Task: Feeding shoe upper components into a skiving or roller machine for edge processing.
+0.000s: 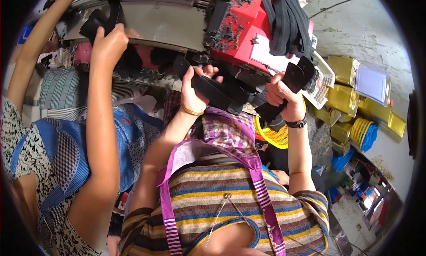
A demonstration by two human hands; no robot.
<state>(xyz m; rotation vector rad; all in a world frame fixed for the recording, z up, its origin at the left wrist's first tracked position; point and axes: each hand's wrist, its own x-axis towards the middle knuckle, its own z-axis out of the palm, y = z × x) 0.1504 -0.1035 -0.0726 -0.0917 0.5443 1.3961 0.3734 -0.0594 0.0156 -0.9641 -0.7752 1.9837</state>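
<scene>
My left hand (195, 92), with a yellow bangle at the wrist, is in front of the red machine. A wide black strap (215, 92) lies across its palm, pinned by the thumb, while the fingers curl loosely above it. Further right, my right hand (286, 96), with a dark wristwatch, is closed around a folded black strap piece (298, 74). That piece sticks out above and below the fist. More black material hangs between my hands, and I cannot tell whether it joins the two pieces.
A red machine (246, 27), coated with black lint, stands ahead, black strips (288, 25) draped over it. At left, a co-worker's hand (108, 43) grips black material over a metal table (159, 23). A yellow basket (275, 138) sits below my right hand; yellow cans (344, 96) stand right.
</scene>
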